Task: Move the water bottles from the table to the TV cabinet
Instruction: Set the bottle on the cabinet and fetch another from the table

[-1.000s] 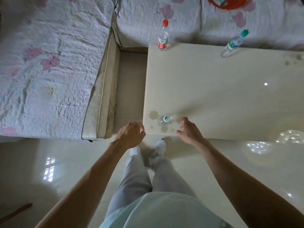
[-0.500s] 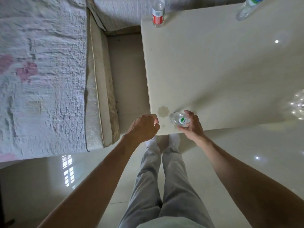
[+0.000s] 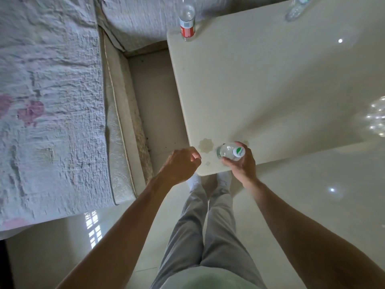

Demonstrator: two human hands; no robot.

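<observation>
Standing at the near corner of the table [image 3: 270,90], seen from above: a clear water bottle [image 3: 230,151] with a white and green cap. Being grasped by the right hand [image 3: 241,163], with the fingers wrapping around its body from the near side and the thumb pressing on the far side. Cannot tell whether its base is touching the tabletop or is lifted a little.

Hanging just beside it, over the table's edge: the left hand [image 3: 180,163], loosely curling its fingers and holding nothing, not touching the bottle. Lying between the two hands on the tabletop: a pale flower-shaped mark [image 3: 205,145].

Standing upright at the far left corner of the same table: a second bottle [image 3: 187,22] with a red label, its top cut off by the picture edge. Showing only partly at the far right edge: a third bottle [image 3: 294,8].

Lying to the left of the table: a sofa [image 3: 52,90] under a quilted cover with pink flowers. Showing below: grey trousers [image 3: 204,226], white shoes [image 3: 194,180], and a glossy floor [image 3: 302,174].
</observation>
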